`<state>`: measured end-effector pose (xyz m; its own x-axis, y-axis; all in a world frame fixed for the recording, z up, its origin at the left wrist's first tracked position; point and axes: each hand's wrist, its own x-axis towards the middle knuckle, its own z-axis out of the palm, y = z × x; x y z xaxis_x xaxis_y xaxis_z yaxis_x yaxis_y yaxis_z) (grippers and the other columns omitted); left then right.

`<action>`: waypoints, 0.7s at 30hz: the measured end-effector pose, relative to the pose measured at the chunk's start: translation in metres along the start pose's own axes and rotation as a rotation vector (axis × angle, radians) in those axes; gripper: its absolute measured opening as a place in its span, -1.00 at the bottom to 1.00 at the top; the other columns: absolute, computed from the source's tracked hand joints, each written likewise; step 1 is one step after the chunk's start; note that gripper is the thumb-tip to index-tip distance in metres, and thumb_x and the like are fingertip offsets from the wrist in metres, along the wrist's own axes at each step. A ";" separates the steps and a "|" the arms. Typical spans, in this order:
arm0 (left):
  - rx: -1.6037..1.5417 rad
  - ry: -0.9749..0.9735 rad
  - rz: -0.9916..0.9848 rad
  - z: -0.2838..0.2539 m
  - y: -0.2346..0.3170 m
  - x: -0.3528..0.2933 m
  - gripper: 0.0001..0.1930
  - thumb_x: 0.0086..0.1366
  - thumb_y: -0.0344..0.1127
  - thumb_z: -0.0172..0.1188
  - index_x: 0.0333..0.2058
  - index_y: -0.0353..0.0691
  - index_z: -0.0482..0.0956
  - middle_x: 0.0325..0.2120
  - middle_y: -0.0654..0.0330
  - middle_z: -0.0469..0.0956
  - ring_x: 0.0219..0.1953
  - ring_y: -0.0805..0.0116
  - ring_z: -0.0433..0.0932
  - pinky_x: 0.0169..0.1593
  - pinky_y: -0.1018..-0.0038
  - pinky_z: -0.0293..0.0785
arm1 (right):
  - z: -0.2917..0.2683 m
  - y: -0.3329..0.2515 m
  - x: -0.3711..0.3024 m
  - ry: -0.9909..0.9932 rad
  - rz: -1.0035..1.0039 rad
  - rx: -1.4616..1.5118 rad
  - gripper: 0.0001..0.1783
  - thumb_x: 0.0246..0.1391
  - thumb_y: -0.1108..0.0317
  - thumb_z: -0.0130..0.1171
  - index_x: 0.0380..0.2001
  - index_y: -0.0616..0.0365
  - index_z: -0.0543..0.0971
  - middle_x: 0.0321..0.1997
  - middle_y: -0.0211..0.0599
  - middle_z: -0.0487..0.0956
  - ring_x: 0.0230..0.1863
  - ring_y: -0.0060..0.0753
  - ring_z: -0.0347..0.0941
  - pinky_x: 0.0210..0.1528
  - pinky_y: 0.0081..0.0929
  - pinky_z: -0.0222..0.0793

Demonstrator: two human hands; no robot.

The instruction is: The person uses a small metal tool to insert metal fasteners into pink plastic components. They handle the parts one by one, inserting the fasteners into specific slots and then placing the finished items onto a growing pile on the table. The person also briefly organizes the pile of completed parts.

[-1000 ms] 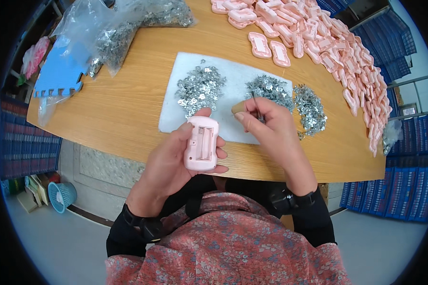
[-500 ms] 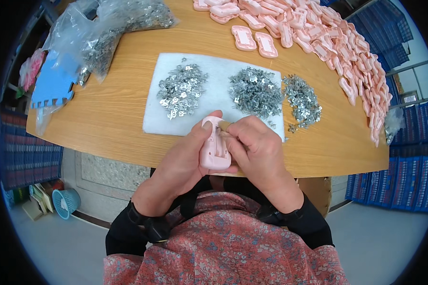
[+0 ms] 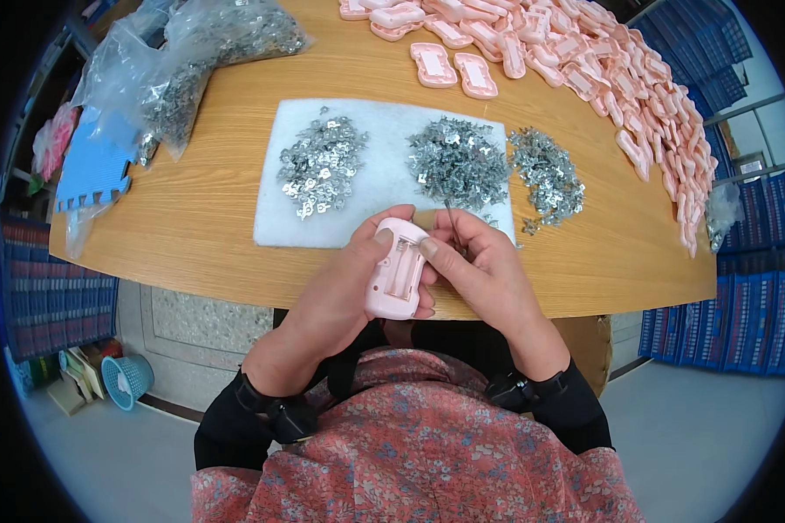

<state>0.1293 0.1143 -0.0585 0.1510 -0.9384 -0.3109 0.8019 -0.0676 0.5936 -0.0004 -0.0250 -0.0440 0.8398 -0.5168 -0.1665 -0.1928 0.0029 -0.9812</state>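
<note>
Pink casing [image 3: 399, 272]: held up at the middle of the tabletop's [image 3: 183, 205] near edge in the head view, long bay facing upward, far end tipped slightly left.
Left hand [image 3: 333, 283]: grip closed around the pink casing, thumb on the left rim, fingertips curled round from beneath to the right side.
Right hand [image 3: 490, 272]: grip pinching a slim dark tool [image 3: 450, 220], perhaps tweezers, with thumb against the casing's right rim; cannot tell about any small piece at the hidden tip.
White pad [image 3: 382, 126]: lying behind both hands, bearing a left heap [image 3: 323, 166] and a middle heap [image 3: 458, 161] of small metal pieces.
Right heap [image 3: 549, 179]: spread on bare tabletop just past the pad's right edge.
Pink shells [image 3: 619, 83]: piled along the far right edge.
Slim tool risk: could skid and scratch the bay, from any roll of the casing in the left palm.
Loose-piece risk: could be brushed toward the near edge by a low right-hand sweep past the pad's near right corner.
</note>
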 end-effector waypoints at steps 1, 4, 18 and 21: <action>0.012 -0.002 0.002 0.000 -0.001 0.000 -0.44 0.56 -0.06 -0.25 0.39 -0.19 -0.01 -0.22 0.05 0.54 -0.29 0.24 0.62 -0.16 0.28 0.66 | -0.001 0.001 -0.001 0.006 -0.018 -0.027 -0.73 0.26 0.41 0.19 -0.04 0.31 0.51 -0.31 -0.45 0.55 -0.34 -0.72 0.43 -0.26 -0.62 0.40; 0.050 0.004 0.002 0.000 -0.003 -0.001 -0.44 0.55 -0.05 -0.23 0.38 -0.19 0.00 -0.22 0.06 0.53 -0.30 0.25 0.62 -0.20 0.32 0.66 | 0.001 -0.004 -0.004 0.039 -0.052 -0.114 -0.76 0.24 0.42 0.20 -0.08 0.30 0.53 -0.32 -0.45 0.54 -0.36 -0.72 0.42 -0.28 -0.64 0.40; 0.280 0.061 0.034 0.002 -0.006 -0.003 -0.46 0.54 -0.09 -0.20 0.38 -0.15 0.05 -0.15 0.12 0.52 -0.30 0.34 0.62 -0.22 0.39 0.64 | 0.010 -0.007 -0.007 0.113 -0.522 -0.740 -0.82 0.00 0.50 0.32 -0.34 0.23 0.51 -0.39 -0.12 0.50 -0.38 -0.06 0.52 -0.37 -0.27 0.46; 0.325 0.072 0.071 0.005 -0.007 -0.005 -0.46 0.54 -0.10 -0.17 0.38 -0.16 0.06 -0.17 0.15 0.53 -0.30 0.37 0.61 -0.22 0.43 0.62 | 0.007 -0.012 -0.006 0.055 -0.544 -0.857 -0.80 -0.01 0.50 0.31 -0.35 0.22 0.47 -0.37 -0.10 0.49 -0.34 0.00 0.50 -0.34 -0.20 0.44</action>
<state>0.1199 0.1180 -0.0580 0.2500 -0.9190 -0.3049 0.5631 -0.1182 0.8179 0.0006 -0.0166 -0.0320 0.9019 -0.3036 0.3073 -0.1085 -0.8477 -0.5192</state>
